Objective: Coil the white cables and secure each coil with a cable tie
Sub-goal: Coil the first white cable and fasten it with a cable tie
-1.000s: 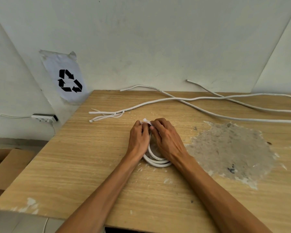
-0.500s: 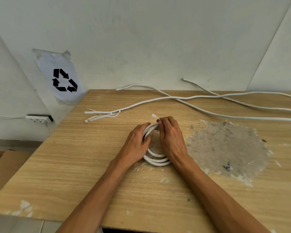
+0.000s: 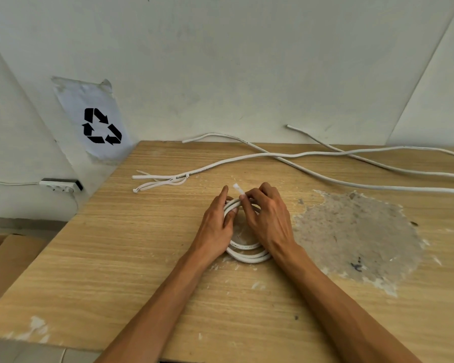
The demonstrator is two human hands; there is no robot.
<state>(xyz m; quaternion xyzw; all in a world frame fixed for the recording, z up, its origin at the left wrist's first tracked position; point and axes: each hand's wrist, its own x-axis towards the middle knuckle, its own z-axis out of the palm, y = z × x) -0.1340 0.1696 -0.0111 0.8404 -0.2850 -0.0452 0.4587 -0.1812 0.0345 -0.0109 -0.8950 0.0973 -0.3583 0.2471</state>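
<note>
Big wooden surface point(image 3: 116, 258) pushed into a white corner, with a rough grey patch point(image 3: 357, 231) where the top layer has worn off on the right. A paper sheet with a recycling symbol point(image 3: 101, 126) is taped on the left wall, and a power strip point(image 3: 60, 185) sits lower down there. Three loose white cables point(image 3: 325, 154) run in from the right along the back, crossing each other. Near the back left are a few spare cable ties point(image 3: 160, 181), just beside one cable's end. Centre of the surface: the coil point(image 3: 248, 255), flat on the wood between both hands. Left hand point(image 3: 215, 226) has its grip curled round the coil's far left side, index finger sticking out straight. Right hand point(image 3: 269, 218) pinches a cable tie point(image 3: 238, 189) at the coil's far edge, its tail poking up.
</note>
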